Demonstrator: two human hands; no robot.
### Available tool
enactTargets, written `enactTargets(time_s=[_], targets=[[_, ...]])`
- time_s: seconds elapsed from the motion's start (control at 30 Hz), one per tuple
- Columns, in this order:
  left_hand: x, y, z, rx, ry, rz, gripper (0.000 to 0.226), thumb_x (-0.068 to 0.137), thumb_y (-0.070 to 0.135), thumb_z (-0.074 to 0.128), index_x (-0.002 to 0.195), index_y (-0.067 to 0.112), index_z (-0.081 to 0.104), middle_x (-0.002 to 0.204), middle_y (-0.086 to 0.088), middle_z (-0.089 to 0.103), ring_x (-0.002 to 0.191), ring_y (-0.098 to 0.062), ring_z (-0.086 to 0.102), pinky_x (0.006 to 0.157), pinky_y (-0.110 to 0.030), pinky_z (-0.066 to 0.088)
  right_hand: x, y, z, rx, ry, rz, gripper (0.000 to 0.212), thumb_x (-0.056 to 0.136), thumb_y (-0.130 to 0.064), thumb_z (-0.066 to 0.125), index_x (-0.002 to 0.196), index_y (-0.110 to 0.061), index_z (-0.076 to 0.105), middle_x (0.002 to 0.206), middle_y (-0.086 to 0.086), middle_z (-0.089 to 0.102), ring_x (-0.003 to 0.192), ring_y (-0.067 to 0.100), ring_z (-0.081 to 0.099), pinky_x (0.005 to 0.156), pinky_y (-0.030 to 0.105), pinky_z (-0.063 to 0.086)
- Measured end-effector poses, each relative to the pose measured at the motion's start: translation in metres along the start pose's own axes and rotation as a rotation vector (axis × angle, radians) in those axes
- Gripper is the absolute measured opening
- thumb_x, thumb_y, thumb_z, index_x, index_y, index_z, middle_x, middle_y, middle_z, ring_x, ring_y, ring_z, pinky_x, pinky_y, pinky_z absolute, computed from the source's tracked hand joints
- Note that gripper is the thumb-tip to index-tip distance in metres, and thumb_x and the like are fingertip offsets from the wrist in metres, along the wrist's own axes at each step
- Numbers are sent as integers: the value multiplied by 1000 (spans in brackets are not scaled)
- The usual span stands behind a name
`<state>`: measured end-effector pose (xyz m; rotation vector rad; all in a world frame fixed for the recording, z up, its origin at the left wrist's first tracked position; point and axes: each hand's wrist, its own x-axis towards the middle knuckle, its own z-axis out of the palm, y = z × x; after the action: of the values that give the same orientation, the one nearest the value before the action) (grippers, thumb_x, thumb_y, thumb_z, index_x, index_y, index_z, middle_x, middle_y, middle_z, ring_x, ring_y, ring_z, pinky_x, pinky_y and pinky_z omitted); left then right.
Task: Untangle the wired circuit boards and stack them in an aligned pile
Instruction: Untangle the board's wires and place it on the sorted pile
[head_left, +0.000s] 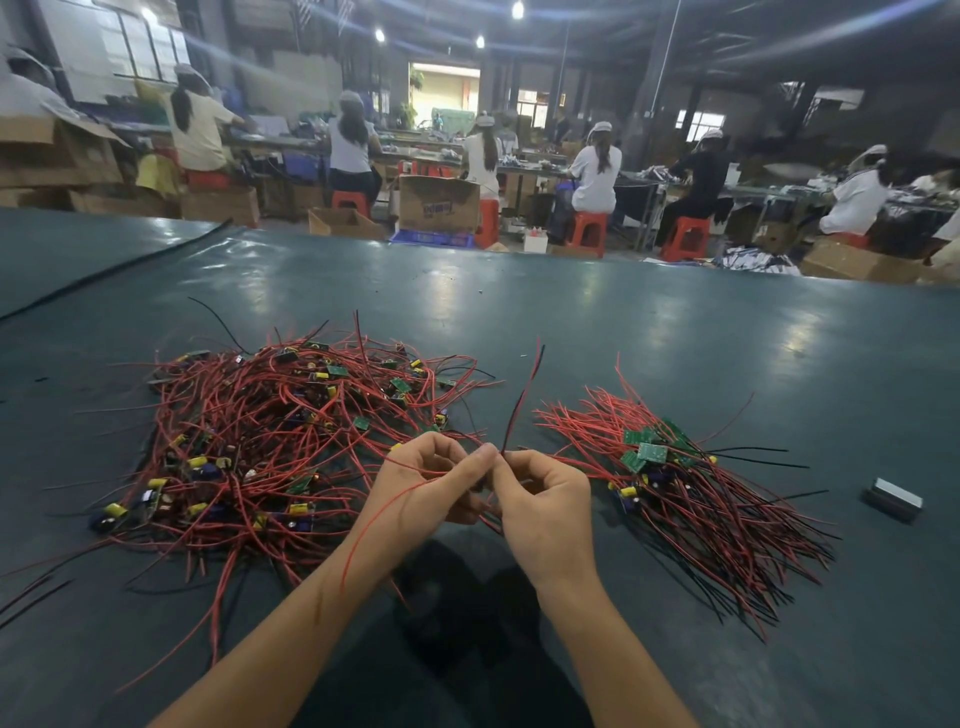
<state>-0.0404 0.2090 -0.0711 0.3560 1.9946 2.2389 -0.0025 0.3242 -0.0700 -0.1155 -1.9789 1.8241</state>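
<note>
Head view: my left hand and right hand both pinch wires, and a hard tug could drag the nine o'clock tangle into the three o'clock pile.

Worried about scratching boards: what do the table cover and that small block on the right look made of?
Table cover: dark green sheet, probably rubber or vinyl, semi-gloss; it reflects ceiling lights softly. Small block: seemingly metal, bright grey top, dark sides; too small to be sure.

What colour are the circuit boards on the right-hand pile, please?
The circuit boards are green, best seen in the head view.
</note>
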Motion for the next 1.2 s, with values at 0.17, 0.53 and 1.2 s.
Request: enactTargets(time_s=[0.17,0.53,1.2], targets=[[1,0,0,-43,11,-95,21,86,28,68,79,9,67,66,-8,70,52,-17,65,49,-25,53,1,-2,0,89,48,9,28,90,-19,70,64,-25,76,65,3,72,58,9,64,55,21,53],[-1,1,1,16,51,32,34,90,27,63,60,14,73,59,-8,68,50,-16,64,48,-23,51,1,-4,0,109,31,198,29,90,-22,70,62,-17,71,58,-6,68,54,2,59,54,18,50],[-5,6,9,-26,105,61,37,89,29,64,61,5,71,53,-11,62,44,-17,55,44,-23,46,17,-6,-9,387,211,445,23,84,-22,77,63,-15,73,51,-7,57,38,5,36,39,17,34]])
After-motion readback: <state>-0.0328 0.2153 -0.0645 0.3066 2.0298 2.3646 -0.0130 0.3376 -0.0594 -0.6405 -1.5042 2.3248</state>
